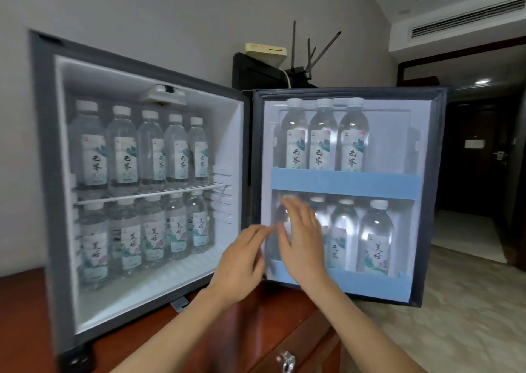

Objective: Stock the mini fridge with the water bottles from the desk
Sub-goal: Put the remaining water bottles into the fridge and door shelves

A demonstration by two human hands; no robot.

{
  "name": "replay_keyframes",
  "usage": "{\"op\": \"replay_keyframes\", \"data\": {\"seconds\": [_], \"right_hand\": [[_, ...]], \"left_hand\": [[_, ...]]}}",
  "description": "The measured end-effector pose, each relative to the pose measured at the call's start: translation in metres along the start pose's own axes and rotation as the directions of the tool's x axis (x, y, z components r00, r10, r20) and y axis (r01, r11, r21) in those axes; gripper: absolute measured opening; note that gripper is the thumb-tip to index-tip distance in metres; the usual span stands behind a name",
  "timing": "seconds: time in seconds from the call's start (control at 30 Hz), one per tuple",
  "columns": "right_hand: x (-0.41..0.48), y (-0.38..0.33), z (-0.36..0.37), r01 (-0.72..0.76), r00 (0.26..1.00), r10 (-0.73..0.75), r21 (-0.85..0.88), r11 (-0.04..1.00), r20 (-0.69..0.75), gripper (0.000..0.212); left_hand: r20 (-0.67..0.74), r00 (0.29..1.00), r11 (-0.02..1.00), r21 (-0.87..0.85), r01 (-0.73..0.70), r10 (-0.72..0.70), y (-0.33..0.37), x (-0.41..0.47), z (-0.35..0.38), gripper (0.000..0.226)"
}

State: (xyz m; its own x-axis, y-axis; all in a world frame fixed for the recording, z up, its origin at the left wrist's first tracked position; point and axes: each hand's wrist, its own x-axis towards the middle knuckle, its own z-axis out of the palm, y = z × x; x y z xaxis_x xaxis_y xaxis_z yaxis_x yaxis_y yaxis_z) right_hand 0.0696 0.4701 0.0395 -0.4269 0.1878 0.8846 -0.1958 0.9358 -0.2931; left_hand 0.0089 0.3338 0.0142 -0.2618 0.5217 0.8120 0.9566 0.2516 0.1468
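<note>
Clear plastic, white-capped water bottles fill the grey mini fridge. At its door's lower blue rail, the left hand and right hand, fingers straight and ungripping, bracket the leftmost bottle.

Mini fridge stands open on the wooden desk; at 9 o'clock, two rows of water bottles fill its cavity. At 3 o'clock, its door carries more bottles. Toward 5 o'clock, left hand and right hand, blurred with fingers straight, are in front of the left end of the lower door shelf
</note>
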Motion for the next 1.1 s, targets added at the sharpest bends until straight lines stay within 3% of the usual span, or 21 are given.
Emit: {"op": "replay_keyframes", "data": {"seconds": [0.23,0.37,0.5,0.63,0.73,0.8,1.0,1.1], "right_hand": [[-0.059,-0.118,0.084,0.02,0.964,-0.126,0.405,0.914,0.236,0.038],[-0.091,-0.21,0.119,0.019,0.937,-0.218,0.585,0.811,0.272,0.036],[-0.126,-0.303,0.15,-0.052,0.901,-0.284,0.731,0.681,0.328,0.034],[-0.169,-0.392,0.171,-0.189,0.837,-0.335,0.803,0.566,0.433,0.041],[-0.203,-0.45,0.181,-0.312,0.757,-0.369,0.794,0.521,0.539,0.048],[-0.223,-0.486,0.184,-0.373,0.69,-0.401,0.771,0.517,0.602,0.046],[-0.252,-0.565,0.185,-0.414,0.57,-0.534,0.779,0.47,0.625,0.028],[-0.254,-0.578,0.198,-0.46,0.554,-0.507,0.751,0.474,0.66,0.027]], "left_hand": [[0.113,0.953,0.95,0.178,0.258,-0.28,-0.045,-0.137,-0.101,0.036],[0.06,0.889,0.849,0.332,0.411,-0.454,-0.053,-0.208,-0.177,0.029],[-0.01,0.742,0.664,0.439,0.606,-0.671,-0.049,-0.291,-0.264,0.033],[-0.222,0.556,0.401,0.491,0.773,-0.801,-0.031,-0.376,-0.349,0.025],[-0.376,0.413,0.208,0.479,0.853,-0.83,-0.007,-0.415,-0.399,0.016],[-0.435,0.353,0.13,0.464,0.876,-0.828,0.009,-0.434,-0.424,0.013],[-0.603,0.244,0.027,0.345,0.938,-0.759,0.027,-0.458,-0.459,0.019],[-0.644,0.225,0.013,0.316,0.949,-0.731,0.019,-0.459,-0.462,0.023]]}}
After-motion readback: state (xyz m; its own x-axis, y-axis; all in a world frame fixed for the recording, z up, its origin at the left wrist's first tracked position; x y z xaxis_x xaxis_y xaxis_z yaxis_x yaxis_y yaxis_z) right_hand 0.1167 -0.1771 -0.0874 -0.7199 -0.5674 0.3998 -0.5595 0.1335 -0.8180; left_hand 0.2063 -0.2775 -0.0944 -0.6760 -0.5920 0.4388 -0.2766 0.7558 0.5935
